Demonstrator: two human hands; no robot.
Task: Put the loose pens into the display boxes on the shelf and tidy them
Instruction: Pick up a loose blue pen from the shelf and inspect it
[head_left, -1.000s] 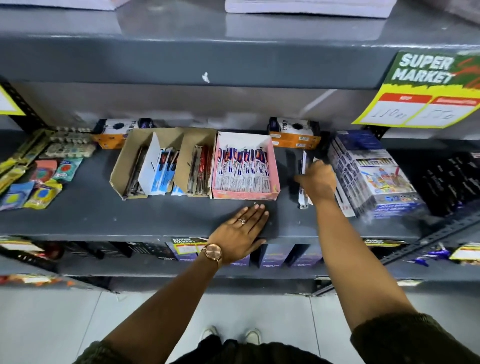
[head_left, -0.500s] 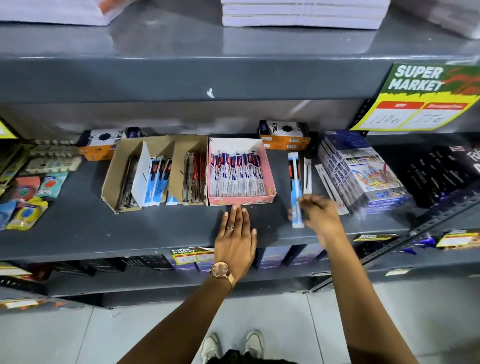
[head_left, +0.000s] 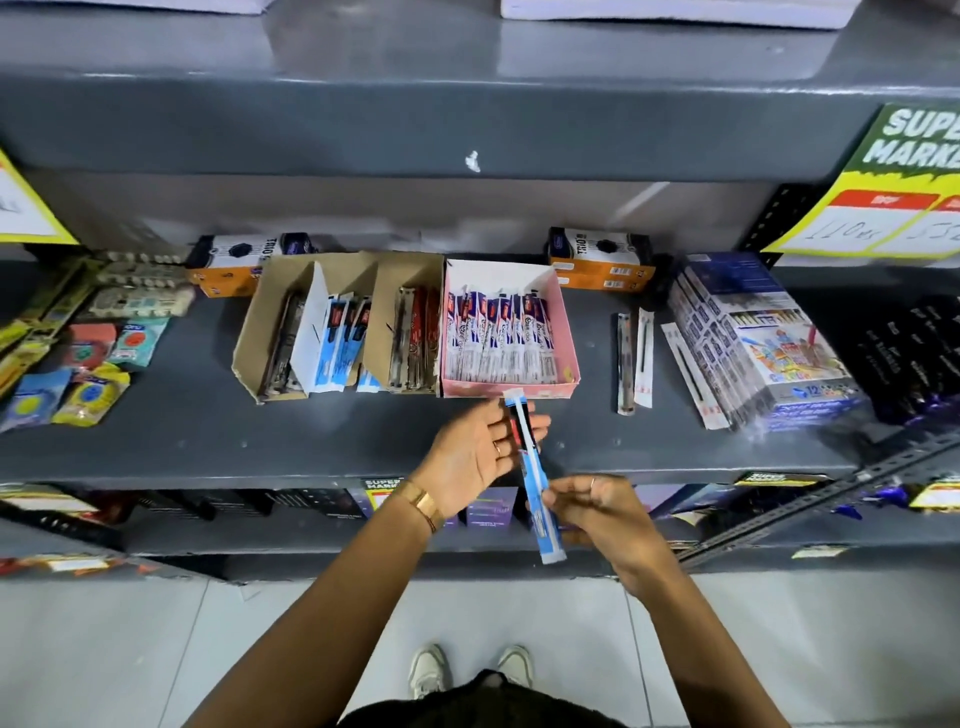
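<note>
My right hand (head_left: 597, 512) grips a blue-packaged pen (head_left: 535, 480) by its lower half, in front of the shelf edge. Open and palm up, my left hand (head_left: 480, 452) has its fingers touching the pen's upper part. On the grey shelf (head_left: 182, 431) stand a pink display box (head_left: 509, 387) full of white-and-blue pens and two brown cardboard boxes (head_left: 260, 332) holding dark, blue and red pens. Three loose packaged pens lie right of the pink box: a dark one (head_left: 625, 358), a white one (head_left: 644, 358), and one (head_left: 691, 376) leaning by a stack of packs.
A stack of colouring-pencil packs (head_left: 763, 343) sits at the right, dark packets (head_left: 914, 353) beyond it. Two orange-and-white boxes (head_left: 600, 260) stand at the back. Erasers and small packets (head_left: 88, 374) lie at the left. Price signs hang from the upper shelf (head_left: 467, 124).
My right hand lifted the blue pen off the shelf and drew it toward me and left. My left hand turned palm up from resting flat on the shelf and met the pen.
</note>
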